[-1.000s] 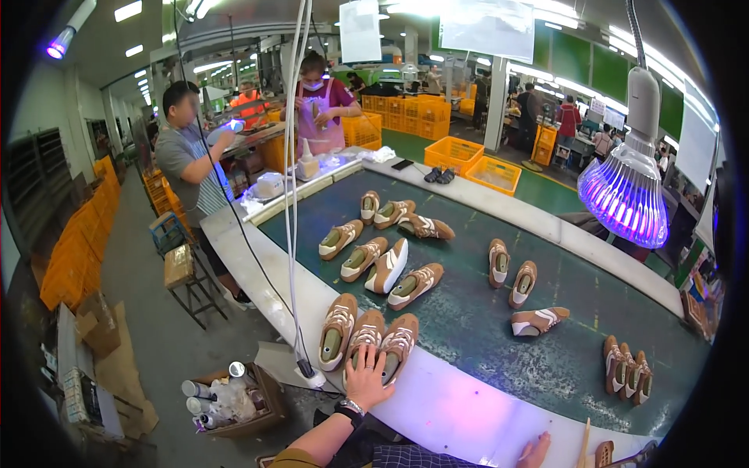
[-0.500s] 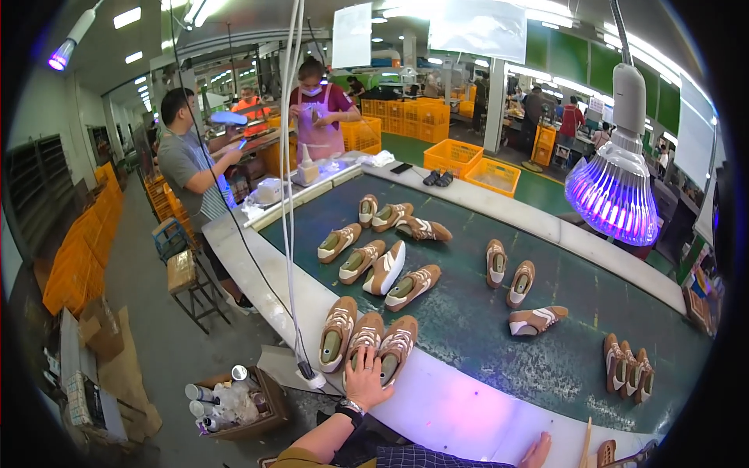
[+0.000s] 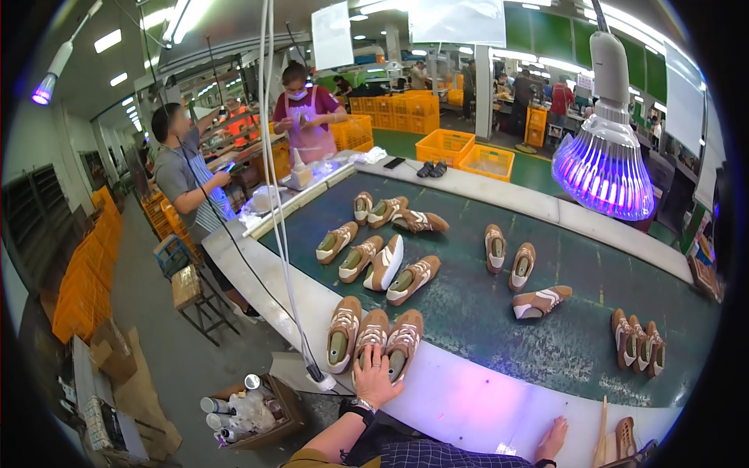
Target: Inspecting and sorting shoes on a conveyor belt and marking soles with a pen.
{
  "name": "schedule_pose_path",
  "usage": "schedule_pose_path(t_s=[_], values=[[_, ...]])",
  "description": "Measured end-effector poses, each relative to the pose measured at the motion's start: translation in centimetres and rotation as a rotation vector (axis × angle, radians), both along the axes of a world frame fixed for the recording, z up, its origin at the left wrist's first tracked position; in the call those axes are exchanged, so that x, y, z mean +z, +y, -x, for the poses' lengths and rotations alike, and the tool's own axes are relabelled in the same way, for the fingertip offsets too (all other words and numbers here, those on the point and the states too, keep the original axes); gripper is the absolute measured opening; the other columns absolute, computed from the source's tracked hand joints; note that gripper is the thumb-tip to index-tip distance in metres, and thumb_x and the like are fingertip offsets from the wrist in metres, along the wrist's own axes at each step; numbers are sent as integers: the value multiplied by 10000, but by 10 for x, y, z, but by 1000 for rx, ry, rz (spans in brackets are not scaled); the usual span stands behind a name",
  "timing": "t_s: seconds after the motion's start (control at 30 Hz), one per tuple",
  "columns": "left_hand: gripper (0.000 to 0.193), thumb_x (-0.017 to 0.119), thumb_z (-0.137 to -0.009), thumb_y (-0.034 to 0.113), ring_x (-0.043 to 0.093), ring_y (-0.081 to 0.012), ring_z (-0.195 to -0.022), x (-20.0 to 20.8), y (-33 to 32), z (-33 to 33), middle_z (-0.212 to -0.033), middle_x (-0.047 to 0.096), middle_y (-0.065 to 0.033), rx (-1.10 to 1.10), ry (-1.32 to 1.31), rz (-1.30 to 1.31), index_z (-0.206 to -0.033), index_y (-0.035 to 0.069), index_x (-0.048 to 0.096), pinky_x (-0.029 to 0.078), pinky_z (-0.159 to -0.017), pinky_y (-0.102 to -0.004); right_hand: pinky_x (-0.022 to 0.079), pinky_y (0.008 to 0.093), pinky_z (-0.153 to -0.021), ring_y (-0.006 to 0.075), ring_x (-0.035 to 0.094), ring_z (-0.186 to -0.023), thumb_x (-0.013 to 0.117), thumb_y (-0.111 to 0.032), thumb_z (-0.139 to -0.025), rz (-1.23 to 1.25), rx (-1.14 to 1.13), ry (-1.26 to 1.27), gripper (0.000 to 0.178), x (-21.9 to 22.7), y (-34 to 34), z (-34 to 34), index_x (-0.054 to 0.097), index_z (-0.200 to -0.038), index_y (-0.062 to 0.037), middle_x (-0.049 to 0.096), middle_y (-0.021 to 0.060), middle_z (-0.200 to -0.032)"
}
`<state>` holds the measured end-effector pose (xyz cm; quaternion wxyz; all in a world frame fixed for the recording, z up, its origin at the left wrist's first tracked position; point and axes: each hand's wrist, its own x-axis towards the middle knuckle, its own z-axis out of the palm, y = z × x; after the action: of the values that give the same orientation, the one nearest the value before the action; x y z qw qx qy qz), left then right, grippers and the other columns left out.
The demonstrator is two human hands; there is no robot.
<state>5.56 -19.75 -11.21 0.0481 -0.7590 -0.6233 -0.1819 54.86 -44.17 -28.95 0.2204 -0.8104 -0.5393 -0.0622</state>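
Observation:
Three brown sneakers with white laces and side stripes stand side by side on the near left part of the white table ledge: a left one (image 3: 342,335), a middle one (image 3: 371,329) and a right one (image 3: 405,334). Over the heel ends of the middle and right ones lies my left hand (image 3: 378,380), fingers spread and touching them. A dark watch is on that wrist. My right hand (image 3: 552,439) rests on the white ledge (image 3: 468,413) at the lower right, fingers out and holding nothing. Beside it lie a wooden stick (image 3: 601,433) and a brown shoe piece (image 3: 625,438).
More sneakers (image 3: 384,263) sit in groups on the green belt (image 3: 484,327). A violet lamp (image 3: 605,168) hangs at the right, and white cables (image 3: 273,156) drop at the left. A carton of bottles (image 3: 269,417) stands below. Two co-workers (image 3: 308,117) (image 3: 183,171) work beyond.
The view has shifted slightly. My left hand stays over the same sneakers, and my right hand shows more fully on the ledge. The co-worker at the left has an arm stretched out toward the back.

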Motion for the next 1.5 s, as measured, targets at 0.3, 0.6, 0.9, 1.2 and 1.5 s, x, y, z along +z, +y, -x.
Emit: schedule_pose_path(t_s=[0.3, 0.6, 0.9, 1.2, 1.5], values=[[667, 679, -628, 456, 257, -322, -1345, 0, -1, -2, -1413, 367, -160, 2, 11, -8, -1125, 23, 575, 275, -994, -553, 280, 421, -1079, 400, 431, -1218, 492, 86, -826, -91, -100, 158, 487, 52, 6, 31, 419, -1304, 28, 520, 241, -1236], [666, 665, -633, 461, 261, -323, -1345, 2, 0, -4, -1411, 372, -159, 7, 8, -4, -1131, 28, 579, 265, -1005, -557, 274, 429, -1086, 398, 413, -1244, 501, 74, -819, -67, -100, 112, 499, 51, 9, 25, 413, -1308, 35, 545, 223, -1213], [674, 667, -629, 466, 275, -320, -1332, 5, -4, -7, -1399, 379, -151, 9, 26, 6, -1133, 27, 579, 281, -994, -552, 284, 422, -1080, 392, 395, -1258, 506, 75, -803, -6, -164, 204, 503, 69, 5, 32, 412, -1296, 44, 522, 221, -1240], [647, 670, -621, 475, 297, -325, -1312, 6, -8, -7, -1367, 408, -150, 9, 36, -25, -1084, 31, 588, 286, -984, -546, 254, 453, -1089, 398, 383, -1260, 483, -61, -850, -40, -50, 61, 474, 12, -3, -5, 416, -1307, 46, 479, 233, -1280], [666, 655, -628, 487, 279, -315, -1330, 5, -12, -10, -1391, 397, -143, -5, 39, -49, -1113, 37, 590, 293, -971, -547, 195, 513, -1110, 432, 336, -1295, 465, -206, -900, -19, 155, 46, 500, -9, -20, -29, 416, -1331, 41, 402, 265, -1371]])
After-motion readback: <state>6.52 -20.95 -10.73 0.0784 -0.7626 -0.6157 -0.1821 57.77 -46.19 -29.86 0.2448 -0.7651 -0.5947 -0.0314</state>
